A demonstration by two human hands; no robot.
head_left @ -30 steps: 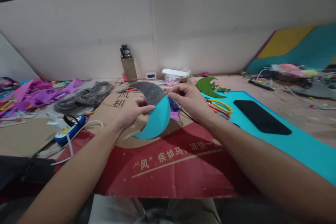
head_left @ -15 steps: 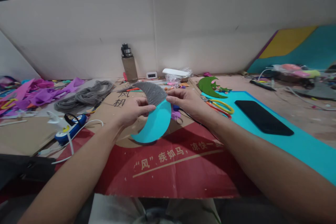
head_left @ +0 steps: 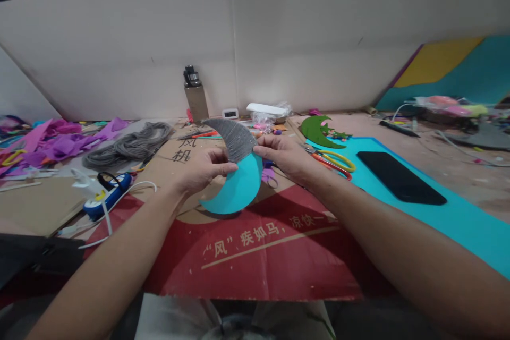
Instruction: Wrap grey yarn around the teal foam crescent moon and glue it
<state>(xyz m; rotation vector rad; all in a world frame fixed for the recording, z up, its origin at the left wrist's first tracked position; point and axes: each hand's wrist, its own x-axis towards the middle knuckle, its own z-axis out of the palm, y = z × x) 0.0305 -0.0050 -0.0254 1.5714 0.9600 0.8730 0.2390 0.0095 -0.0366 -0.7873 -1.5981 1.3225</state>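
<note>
A crescent moon cutout (head_left: 241,183) is held up above the cardboard. Its upper part is covered with grey yarn, while the lower part is plain turquoise. My left hand (head_left: 205,170) pinches its inner edge, thumb in front and fingers behind. On the outer edge, where the grey meets the turquoise, my right hand (head_left: 281,154) pinches it between thumb and fingers. The red and brown cardboard (head_left: 258,271) with printed characters lies below. Behind my right hand are scissors (head_left: 334,162) with yellow and red handles.
A coil of grey yarn (head_left: 129,146) and purple felt scraps (head_left: 75,143) lie at left, near a blue power strip (head_left: 107,196). At right, a black phone (head_left: 400,178) rests on a turquoise sheet (head_left: 450,223). A green crescent (head_left: 316,133) and a bottle (head_left: 196,98) stand farther back.
The crescent has shifted very slightly up and to the right, with both hands keeping hold of it. Nothing else has visibly moved.
</note>
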